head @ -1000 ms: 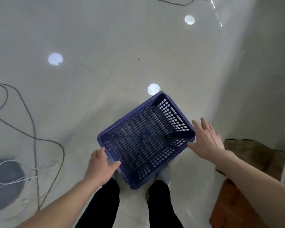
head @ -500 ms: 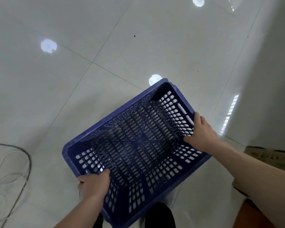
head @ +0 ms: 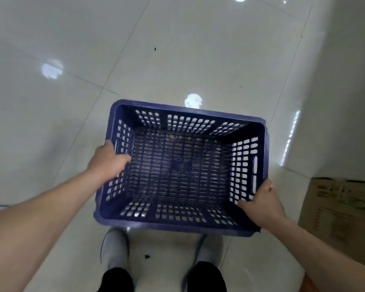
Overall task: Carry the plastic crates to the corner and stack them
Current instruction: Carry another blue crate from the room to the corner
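A blue perforated plastic crate (head: 183, 165) hangs in front of me above the pale tiled floor, with its open top facing up and nothing inside. My left hand (head: 108, 160) grips the rim of its left short wall, thumb inside the crate. My right hand (head: 261, 204) grips the rim at the near right corner, thumb on the inner side. The crate lies roughly square to my body, above my two grey shoes.
A white wall (head: 343, 81) runs along the right side. A brown cardboard box (head: 341, 216) stands on the floor by the wall at my right. My grey shoes (head: 115, 247) are just below the crate. Glossy tiles (head: 177, 49) stretch ahead and to the left.
Both hands took hold of the crate and lifted it off the floor. It has turned from a diagonal to square in front of me. The cables at the left have left the view.
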